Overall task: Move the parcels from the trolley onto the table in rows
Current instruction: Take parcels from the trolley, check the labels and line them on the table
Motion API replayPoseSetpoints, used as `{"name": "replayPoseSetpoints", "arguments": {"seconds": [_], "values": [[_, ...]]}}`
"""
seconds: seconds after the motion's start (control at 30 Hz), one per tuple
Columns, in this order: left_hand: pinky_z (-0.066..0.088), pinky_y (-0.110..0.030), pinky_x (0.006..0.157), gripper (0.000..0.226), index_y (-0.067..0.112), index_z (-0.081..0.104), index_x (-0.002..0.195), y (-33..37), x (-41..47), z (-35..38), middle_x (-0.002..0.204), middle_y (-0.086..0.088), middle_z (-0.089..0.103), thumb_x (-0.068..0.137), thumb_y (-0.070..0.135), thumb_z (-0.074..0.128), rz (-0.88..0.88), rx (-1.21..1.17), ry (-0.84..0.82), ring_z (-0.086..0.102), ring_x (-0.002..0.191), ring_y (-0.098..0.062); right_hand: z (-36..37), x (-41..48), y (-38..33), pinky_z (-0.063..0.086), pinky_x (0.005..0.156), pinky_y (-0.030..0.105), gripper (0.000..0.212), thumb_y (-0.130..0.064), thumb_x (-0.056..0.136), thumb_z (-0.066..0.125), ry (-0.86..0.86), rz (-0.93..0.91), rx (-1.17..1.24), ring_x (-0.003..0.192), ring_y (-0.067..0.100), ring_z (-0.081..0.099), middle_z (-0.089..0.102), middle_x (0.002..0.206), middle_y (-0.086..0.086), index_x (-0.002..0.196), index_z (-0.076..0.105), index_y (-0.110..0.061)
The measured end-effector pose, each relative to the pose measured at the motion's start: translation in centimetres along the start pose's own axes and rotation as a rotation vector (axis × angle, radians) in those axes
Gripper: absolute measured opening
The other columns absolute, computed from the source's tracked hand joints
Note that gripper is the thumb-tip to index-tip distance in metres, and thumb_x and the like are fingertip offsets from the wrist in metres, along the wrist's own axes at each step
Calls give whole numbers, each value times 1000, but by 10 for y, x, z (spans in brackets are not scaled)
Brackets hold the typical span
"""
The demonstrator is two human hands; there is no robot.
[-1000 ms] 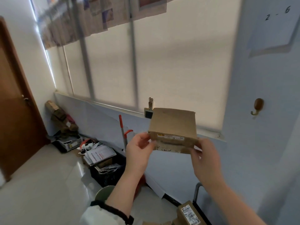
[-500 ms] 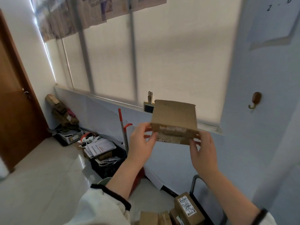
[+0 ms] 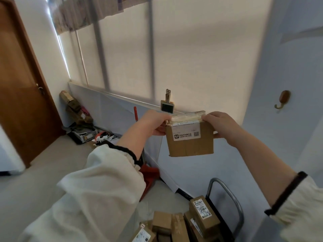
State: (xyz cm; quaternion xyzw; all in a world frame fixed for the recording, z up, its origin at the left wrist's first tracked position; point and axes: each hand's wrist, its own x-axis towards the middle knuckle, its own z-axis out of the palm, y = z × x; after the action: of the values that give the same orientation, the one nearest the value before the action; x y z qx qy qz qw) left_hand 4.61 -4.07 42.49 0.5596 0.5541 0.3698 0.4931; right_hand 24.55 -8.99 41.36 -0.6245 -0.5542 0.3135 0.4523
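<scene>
The parcel [image 3: 189, 142] hangs in the air between the two hands. It is a flat, rectangular box of plain brown card, matt and a little scuffed, with a faint crease running down its face and a frayed lower corner on the left hand's side. Glossy, yellowish, wrinkled tape seals its top edge. A white paper label with black print, a small logo and a square code covers the upper face, closer to the left hand than to the right.

The left hand [image 3: 155, 124] grips the top corner on its side, fingers curled over the taped edge. The right hand [image 3: 222, 124] pinches the opposite top corner, fingers bent over the top and thumb pressed to the side edge.

Well below the right hand, the trolley [image 3: 227, 189] shows a grey metal tube handle with a rounded bend. Just beside it lie more brown card boxes [image 3: 203, 213], the nearest bearing a white label with handwriting. Loose cream sleeves [image 3: 104, 180] with dark cuffs cover both forearms. Just beyond the left hand stands a small clip [image 3: 167, 106]; off to the right hand's outer side a rounded wooden hook [image 3: 283, 100] sits on the pale blue wall [image 3: 279, 137].
</scene>
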Motion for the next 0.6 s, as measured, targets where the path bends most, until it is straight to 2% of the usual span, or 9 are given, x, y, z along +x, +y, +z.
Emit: {"name": "replayPoseSetpoints", "arguments": {"seconds": [0.1, 0.17, 0.3, 0.43, 0.53, 0.6], "values": [[59, -34, 69, 15, 0, 62, 93, -8, 2, 2, 85, -14, 71, 87, 14, 64, -34, 14, -24, 70, 73, -22, 4, 1, 7, 50, 57, 28, 23, -33, 91, 48, 18, 4, -35, 72, 14, 59, 62, 82, 2, 95, 59, -13], [59, -34, 70, 17, 0, 62, 95, -11, 3, 3, 85, -14, 71, 87, 15, 65, -49, 0, -36, 70, 73, -21, 5, 1, 11, 49, 56, 28, 23, -33, 92, 47, 4, 30, -29, 70, 15, 59, 62, 80, 2, 94, 58, -13], [59, -31, 63, 19, 0, 62, 97, -15, 5, 7, 82, -12, 70, 87, 16, 66, -69, -19, -71, 69, 69, -19, 4, -2, 14, 50, 56, 28, 22, -35, 92, 47, -14, 70, -45, 70, 17, 61, 64, 77, 2, 84, 58, -18], [58, -31, 62, 22, 0, 62, 98, -25, 9, 12, 83, -12, 71, 87, 18, 67, -81, 1, -72, 70, 70, -19, 6, -9, 26, 53, 59, 30, 27, -36, 92, 46, 3, 98, -68, 74, 18, 63, 67, 82, 5, 91, 61, -13], [53, -25, 48, 21, -1, 62, 93, -39, 12, 28, 77, -12, 69, 86, 19, 67, -68, 4, -54, 67, 56, -16, 7, -20, 46, 53, 71, 38, 28, -33, 92, 46, 80, 87, -144, 80, 23, 62, 66, 87, 9, 92, 61, -9], [49, -21, 42, 19, 4, 61, 78, -53, 12, 52, 68, -8, 65, 87, 20, 66, -19, -3, -68, 63, 46, -12, 3, -35, 63, 47, 66, 34, 30, -30, 89, 48, 184, 72, -211, 77, 24, 58, 64, 87, 13, 91, 62, -3]]}}
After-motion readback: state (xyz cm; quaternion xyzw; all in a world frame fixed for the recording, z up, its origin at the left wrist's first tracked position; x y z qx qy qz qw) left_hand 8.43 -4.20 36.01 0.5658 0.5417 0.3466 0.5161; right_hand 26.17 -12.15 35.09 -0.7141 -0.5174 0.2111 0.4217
